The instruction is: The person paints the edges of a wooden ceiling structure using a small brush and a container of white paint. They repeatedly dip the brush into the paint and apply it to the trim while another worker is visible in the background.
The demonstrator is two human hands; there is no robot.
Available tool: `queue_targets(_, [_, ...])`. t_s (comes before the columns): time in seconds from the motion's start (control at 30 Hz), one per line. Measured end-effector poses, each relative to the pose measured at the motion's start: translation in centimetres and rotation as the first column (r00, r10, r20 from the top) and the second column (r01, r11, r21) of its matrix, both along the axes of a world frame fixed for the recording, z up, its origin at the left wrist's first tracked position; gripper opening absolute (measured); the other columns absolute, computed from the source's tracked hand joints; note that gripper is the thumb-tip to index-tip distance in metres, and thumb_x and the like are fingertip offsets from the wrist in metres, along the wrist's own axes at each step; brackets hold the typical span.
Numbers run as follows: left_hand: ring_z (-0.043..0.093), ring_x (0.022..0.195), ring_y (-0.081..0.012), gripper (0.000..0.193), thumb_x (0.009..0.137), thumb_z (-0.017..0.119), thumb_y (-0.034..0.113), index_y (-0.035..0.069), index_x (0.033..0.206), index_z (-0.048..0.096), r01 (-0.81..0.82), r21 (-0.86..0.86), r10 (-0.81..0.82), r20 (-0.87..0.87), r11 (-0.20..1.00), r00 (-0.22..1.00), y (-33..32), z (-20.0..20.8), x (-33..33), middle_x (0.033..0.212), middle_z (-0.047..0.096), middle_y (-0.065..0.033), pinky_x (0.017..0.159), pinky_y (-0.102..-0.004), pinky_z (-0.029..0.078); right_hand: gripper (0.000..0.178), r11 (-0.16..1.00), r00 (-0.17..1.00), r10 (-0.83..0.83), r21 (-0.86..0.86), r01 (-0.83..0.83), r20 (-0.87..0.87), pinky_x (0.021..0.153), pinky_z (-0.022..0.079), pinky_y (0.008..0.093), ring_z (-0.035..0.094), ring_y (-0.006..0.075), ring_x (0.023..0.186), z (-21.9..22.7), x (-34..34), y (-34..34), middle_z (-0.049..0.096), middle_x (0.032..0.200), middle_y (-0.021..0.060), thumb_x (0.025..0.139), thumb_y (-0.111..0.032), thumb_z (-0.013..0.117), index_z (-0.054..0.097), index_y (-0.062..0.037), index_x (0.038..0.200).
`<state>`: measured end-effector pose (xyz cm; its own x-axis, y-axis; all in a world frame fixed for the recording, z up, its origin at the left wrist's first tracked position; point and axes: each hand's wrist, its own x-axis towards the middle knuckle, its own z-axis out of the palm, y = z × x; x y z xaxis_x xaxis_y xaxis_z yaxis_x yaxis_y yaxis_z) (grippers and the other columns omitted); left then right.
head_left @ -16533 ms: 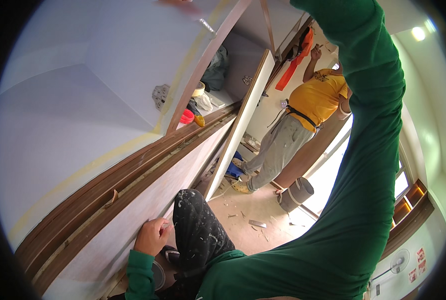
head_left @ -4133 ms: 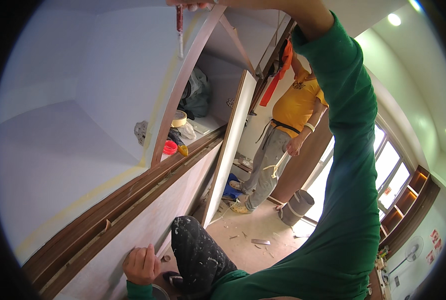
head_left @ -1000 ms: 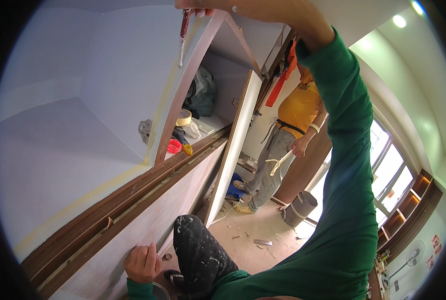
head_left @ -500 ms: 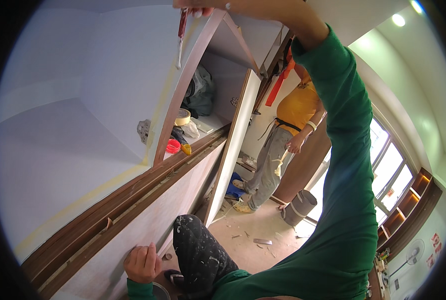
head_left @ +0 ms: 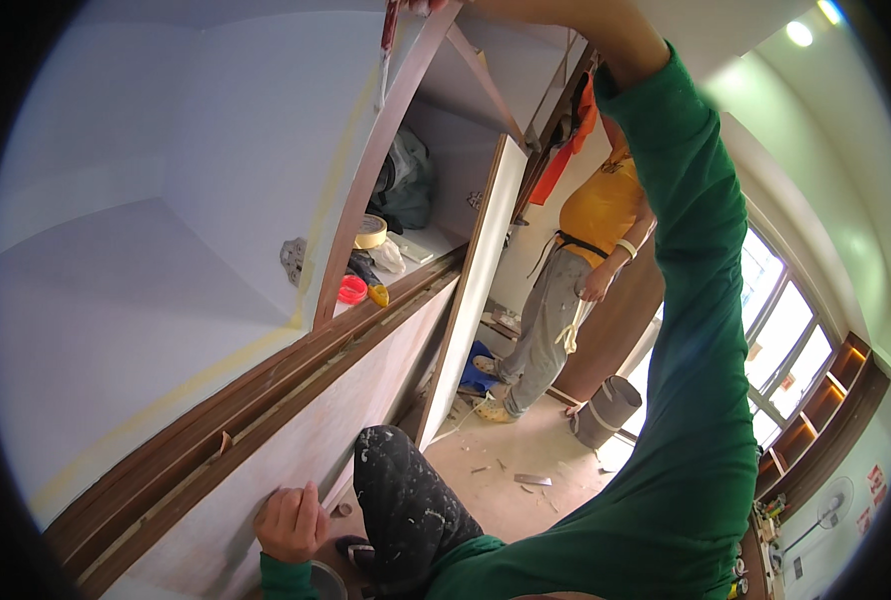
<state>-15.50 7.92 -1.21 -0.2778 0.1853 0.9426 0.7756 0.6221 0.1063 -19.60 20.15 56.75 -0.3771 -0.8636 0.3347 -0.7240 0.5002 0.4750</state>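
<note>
At the top edge my right hand (head_left: 428,5), mostly cut off by the picture's rim, is closed on a slim paintbrush (head_left: 390,28). The brush has a red handle and a whitish tip, which points down beside the brown upright edge (head_left: 351,215) of the cabinet. A yellow line of tape (head_left: 342,185) runs along the pale inner panel next to it. Low down, my left hand (head_left: 294,524) is curled in front of the pale cabinet front (head_left: 256,470); what its fingers hold, if anything, is hidden. Just below it shows the rim of a round container (head_left: 328,580).
The cabinet holds a tape roll (head_left: 371,232), a red round container (head_left: 353,290) and a dark bag (head_left: 406,185). A white panel (head_left: 476,290) stands ajar beyond. A person in a yellow top (head_left: 601,215) stands nearby, beside a grey bucket (head_left: 606,412). Scraps (head_left: 533,480) litter the floor.
My right hand and the paintbrush have moved up and slightly right, closer to the brown edge. My left hand stays curled at the cabinet front. The whole view has shifted slightly.
</note>
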Motion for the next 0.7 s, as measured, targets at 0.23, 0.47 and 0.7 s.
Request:
queue_targets(0.23, [0.065, 0.074, -0.0362, 0.03, 0.081, 0.066, 0.007, 0.0, 0.11, 0.071, 0.076, 0.07, -0.078, 0.025, 0.995, 0.997, 0.4, -0.2, -0.1, 0.089, 0.067, -0.0152, 0.073, -0.0494, 0.059, 0.019, 0.995, 0.988, -0.019, 0.092, 0.033, -0.155, 0.07, 0.054, 0.0299, 0.068, 0.0146, 0.075, 0.1, 0.3, -0.1, 0.075, 0.082, 0.009, 0.091, -0.015, 0.074, 0.075, 0.0045, 0.092])
queue_targets(0.47, [0.068, 0.075, -0.0308, 0.026, 0.081, 0.068, 0.007, 0.001, 0.106, 0.074, 0.014, 0.024, -0.014, 0.002, 1.0, 1.0, 0.3, 0.4, 0.0, 0.086, 0.066, -0.0103, 0.069, -0.0427, 0.061, 0.022, 0.885, 0.906, 0.316, -0.431, -0.175, 0.282, 0.072, 0.056, 0.0377, 0.073, 0.0252, 0.082, -3.0, 5.2, 7.7, 0.075, 0.093, 0.0185, 0.093, -0.016, 0.073, 0.072, 0.002, 0.106])
queue_targets(0.7, [0.067, 0.073, -0.0297, 0.029, 0.076, 0.07, 0.004, 0.002, 0.105, 0.074, 0.001, 0.033, -0.001, -0.017, 0.999, 1.0, 0.6, 1.8, 0.4, 0.085, 0.068, -0.0095, 0.068, -0.0417, 0.058, 0.012, 0.921, 0.585, 0.359, -0.376, -0.099, 0.727, 0.073, 0.058, 0.0349, 0.073, 0.0238, 0.084, -20.2, 8.5, 18.6, 0.078, 0.099, 0.0139, 0.096, -0.009, 0.077, 0.077, 0.0006, 0.104])
